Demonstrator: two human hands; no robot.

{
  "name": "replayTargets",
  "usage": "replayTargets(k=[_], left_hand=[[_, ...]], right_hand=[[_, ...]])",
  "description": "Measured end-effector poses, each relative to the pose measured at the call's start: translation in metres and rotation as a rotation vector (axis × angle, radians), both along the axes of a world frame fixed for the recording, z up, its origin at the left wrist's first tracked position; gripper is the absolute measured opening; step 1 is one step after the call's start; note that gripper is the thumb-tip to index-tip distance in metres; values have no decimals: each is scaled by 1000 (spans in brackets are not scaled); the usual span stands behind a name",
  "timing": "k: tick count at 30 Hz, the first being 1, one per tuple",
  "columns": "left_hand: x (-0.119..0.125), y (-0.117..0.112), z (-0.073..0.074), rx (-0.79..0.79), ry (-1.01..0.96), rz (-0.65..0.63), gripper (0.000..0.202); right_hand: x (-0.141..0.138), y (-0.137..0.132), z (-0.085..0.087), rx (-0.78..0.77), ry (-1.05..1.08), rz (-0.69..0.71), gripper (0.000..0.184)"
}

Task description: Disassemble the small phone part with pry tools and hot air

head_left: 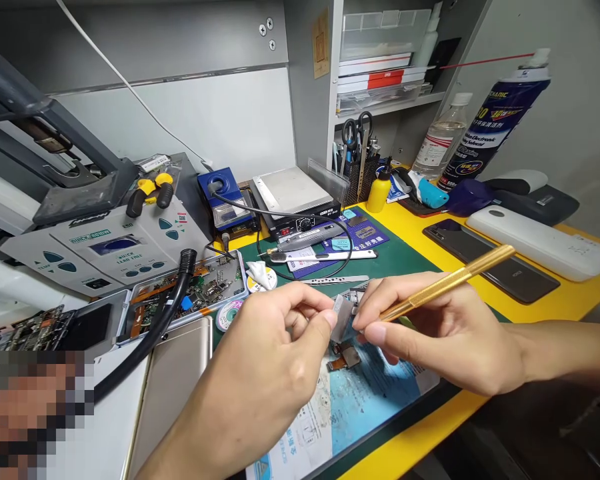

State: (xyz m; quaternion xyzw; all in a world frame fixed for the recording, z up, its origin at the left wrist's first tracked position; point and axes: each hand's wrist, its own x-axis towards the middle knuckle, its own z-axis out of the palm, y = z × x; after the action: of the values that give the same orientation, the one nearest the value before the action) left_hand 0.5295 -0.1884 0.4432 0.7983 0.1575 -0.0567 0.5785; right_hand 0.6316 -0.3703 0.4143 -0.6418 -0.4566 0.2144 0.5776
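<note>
My left hand [275, 360] is closed in a pinch on a small thin grey metallic piece [341, 320], held up at an angle. My right hand [445, 340] grips a slim gold pen-shaped tool [447, 283], its rear end pointing up and right. That tool's tip is hidden by my fingers, close to the grey piece. Below both hands, a small orange flex cable with a square metal module [349, 357] lies on a blue and white printed work sheet [365, 413]. Behind my fingers a further small part shows, mostly covered.
A hot air station [115, 243] stands left, its black hose [150, 340] running forward past a tray of circuit boards [220, 283]. Tweezers [340, 280] and a brush [325, 255] lie behind my hands. A dark phone [490, 260] and a spray can [500, 120] are right.
</note>
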Motion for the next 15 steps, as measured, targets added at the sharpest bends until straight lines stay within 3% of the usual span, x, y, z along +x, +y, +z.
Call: replayTargets(k=[4,8,10,12,15], left_hand=[[1,3,0,32,-30,10,25],[2,5,0,127,-67,46,27],[2,6,0,191,-104,81,27],[2,7,0,256,-162,141,27],[2,10,0,333,-267,221,25]], right_hand=[[6,-2,5,5,-141,30,5],[33,-3,15,58,-106,-279,8],[52,-4,21,8,-193,-361,13],[71,-7,28,-158,-275,-323,17],[90,-13,35,-391,-366,-156,22]])
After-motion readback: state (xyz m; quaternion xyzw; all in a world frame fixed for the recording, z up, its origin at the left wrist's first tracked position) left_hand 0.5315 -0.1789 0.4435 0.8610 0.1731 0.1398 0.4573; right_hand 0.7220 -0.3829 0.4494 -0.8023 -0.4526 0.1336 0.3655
